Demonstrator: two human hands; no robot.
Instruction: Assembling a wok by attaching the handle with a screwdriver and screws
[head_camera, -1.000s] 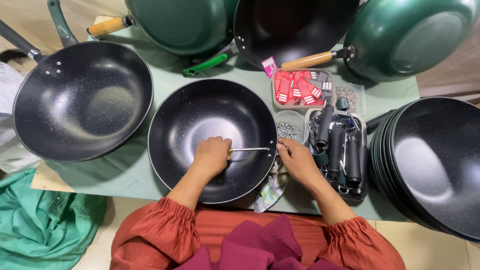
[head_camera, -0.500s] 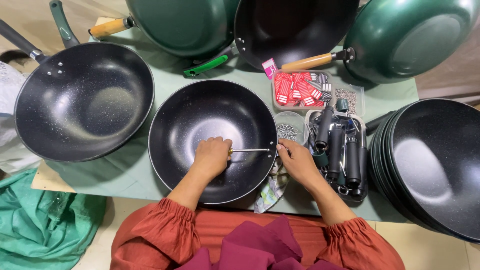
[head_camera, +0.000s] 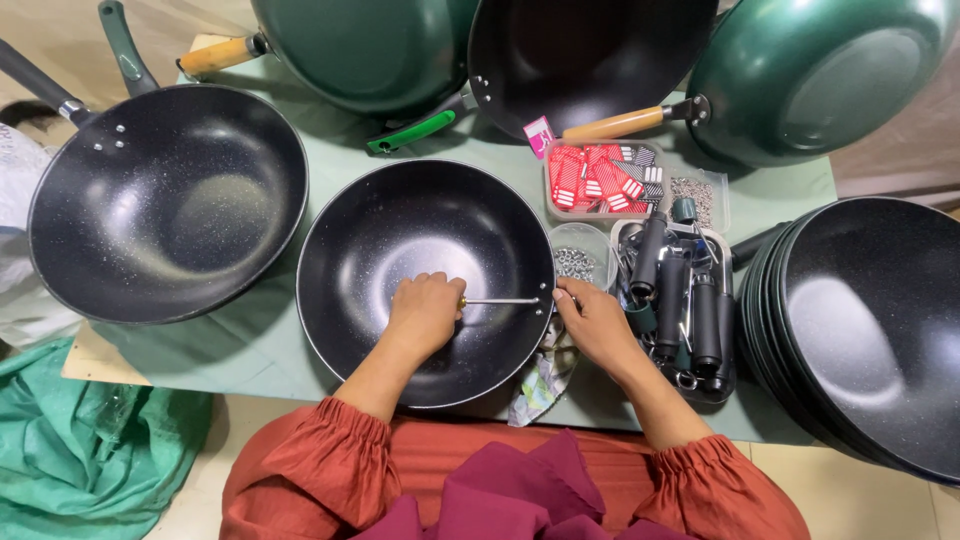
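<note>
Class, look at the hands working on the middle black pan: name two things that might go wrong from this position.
The screwdriver held by the left hand lies across the coated pan; a slip might scratch the coating or jab the right hand at the rim. The small bowl of screws beside that hand might be knocked over.

Single view from a head-worn camera, looking almost straight down from above the seated person onto a table covered in pale green cloth (head_camera: 300, 340). The wearer's lap and red sleeves fill the lower edge; the far side of the table lies at the top. The camera sits close: the central black wok (head_camera: 400, 250) occupies mid-frame at arm's reach, with the left hand (head_camera: 428, 312) inside it and the right hand (head_camera: 592, 322) at its rim. Pans at the left, top and right edges are cropped. No second view is supplied, so no overlap applies.
</note>
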